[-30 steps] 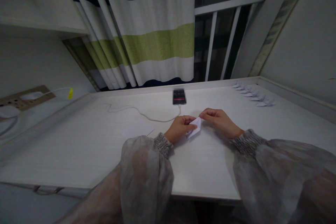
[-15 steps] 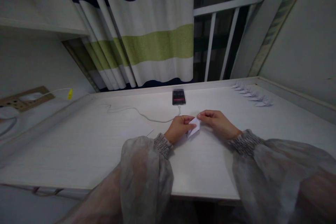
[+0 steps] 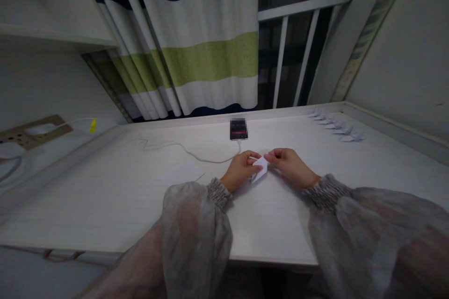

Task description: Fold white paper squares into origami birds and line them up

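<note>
A small folded piece of white paper (image 3: 259,168) lies on the white desk (image 3: 105,196), held between both hands. My left hand (image 3: 241,169) pinches its left side with curled fingers. My right hand (image 3: 289,164) pinches the upper right tip with thumb and fingertips. Both wrists wear sheer grey sleeves with gathered cuffs. A flat white sheet (image 3: 180,172) lies on the desk left of my left hand.
A dark phone (image 3: 239,129) lies beyond my hands, with a white cable (image 3: 175,145) running left to a wall socket panel (image 3: 31,131). Several folded paper figures (image 3: 338,126) stand in a row at the far right. A striped curtain (image 3: 206,51) and a white railing (image 3: 301,32) stand behind the desk.
My hands have drawn slightly closer together on the folded paper, and the paper looks a little more compact. The view has shifted slightly.
</note>
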`<control>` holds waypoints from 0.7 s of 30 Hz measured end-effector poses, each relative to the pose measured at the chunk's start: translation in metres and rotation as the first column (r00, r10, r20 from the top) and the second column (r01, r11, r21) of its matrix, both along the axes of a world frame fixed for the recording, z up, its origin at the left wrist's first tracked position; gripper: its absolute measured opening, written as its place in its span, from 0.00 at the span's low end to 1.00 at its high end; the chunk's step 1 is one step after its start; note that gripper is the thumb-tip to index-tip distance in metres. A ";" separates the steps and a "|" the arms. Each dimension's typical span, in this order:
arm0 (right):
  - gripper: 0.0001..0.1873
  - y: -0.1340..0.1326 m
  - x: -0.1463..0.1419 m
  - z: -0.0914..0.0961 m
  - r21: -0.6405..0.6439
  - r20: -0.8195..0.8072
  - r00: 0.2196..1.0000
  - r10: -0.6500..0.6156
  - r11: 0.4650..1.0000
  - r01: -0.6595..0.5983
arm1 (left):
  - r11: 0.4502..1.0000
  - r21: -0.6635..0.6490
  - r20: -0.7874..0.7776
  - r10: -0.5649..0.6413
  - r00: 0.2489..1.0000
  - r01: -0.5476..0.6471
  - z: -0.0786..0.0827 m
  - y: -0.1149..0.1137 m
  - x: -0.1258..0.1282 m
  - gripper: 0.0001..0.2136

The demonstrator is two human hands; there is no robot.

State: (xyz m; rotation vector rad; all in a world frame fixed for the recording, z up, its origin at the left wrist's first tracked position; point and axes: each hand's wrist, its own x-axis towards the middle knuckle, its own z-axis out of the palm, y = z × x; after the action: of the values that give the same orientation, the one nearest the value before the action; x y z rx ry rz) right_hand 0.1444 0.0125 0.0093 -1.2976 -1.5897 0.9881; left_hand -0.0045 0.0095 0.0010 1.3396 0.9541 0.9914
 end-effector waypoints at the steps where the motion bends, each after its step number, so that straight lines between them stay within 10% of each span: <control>1: 0.19 -0.001 0.000 0.001 -0.015 -0.005 1.000 0.011 1.000 -0.011 | 1.000 -0.002 0.004 0.002 1.000 -0.002 -0.001 0.000 0.000 0.12; 21: 0.13 -0.002 -0.007 0.000 0.149 0.248 0.969 0.016 0.987 -0.054 | 0.997 0.058 0.126 0.037 0.991 -0.044 -0.008 0.004 -0.001 0.14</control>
State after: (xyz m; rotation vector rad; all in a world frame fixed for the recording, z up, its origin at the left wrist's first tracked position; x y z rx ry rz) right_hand 0.1379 0.0106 0.0092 -1.3271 -1.8447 0.7292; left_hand -0.0057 0.0139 -0.0066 1.2963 0.8650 1.1299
